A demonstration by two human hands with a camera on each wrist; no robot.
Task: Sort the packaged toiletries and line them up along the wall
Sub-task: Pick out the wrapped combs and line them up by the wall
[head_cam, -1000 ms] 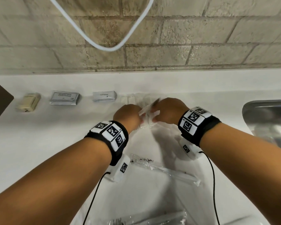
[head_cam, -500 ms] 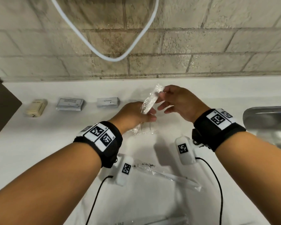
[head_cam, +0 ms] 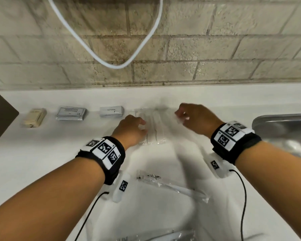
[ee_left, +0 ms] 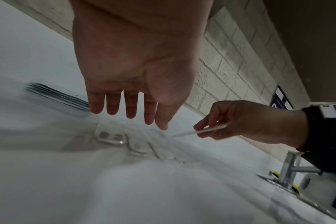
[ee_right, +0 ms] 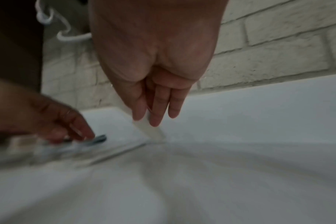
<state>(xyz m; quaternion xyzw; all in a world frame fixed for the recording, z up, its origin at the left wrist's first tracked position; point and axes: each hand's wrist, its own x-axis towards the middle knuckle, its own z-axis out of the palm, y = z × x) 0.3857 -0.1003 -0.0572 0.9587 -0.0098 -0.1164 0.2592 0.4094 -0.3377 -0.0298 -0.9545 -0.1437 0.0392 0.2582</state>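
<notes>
Along the wall lie a beige soap packet (head_cam: 33, 118), a stack of grey shampoo sachets (head_cam: 70, 113), grey toothpaste sachets (head_cam: 111, 111) and a group of clear packets (head_cam: 153, 131). My left hand (head_cam: 142, 127) has straight fingers, and their tips are on the left side of the clear packets (ee_left: 113, 138). My right hand (head_cam: 180, 117) pinches a slim clear packet (ee_left: 201, 131) between thumb and fingers, just right of that group and low over the counter. The same packet (ee_right: 152, 130) shows blurred in the right wrist view.
A wrapped toothbrush (head_cam: 172, 186) lies on the white counter (head_cam: 42, 162) between my forearms. More clear-wrapped items (head_cam: 163, 238) sit at the near edge. A steel sink (head_cam: 285, 129) is at right, a dark panel (head_cam: 0, 115) at left, and a white cable (head_cam: 111, 65) hangs on the brick wall.
The left hand let go of the slim packet and dropped onto the clear packets. The right hand carried that packet down and to the right, near the counter.
</notes>
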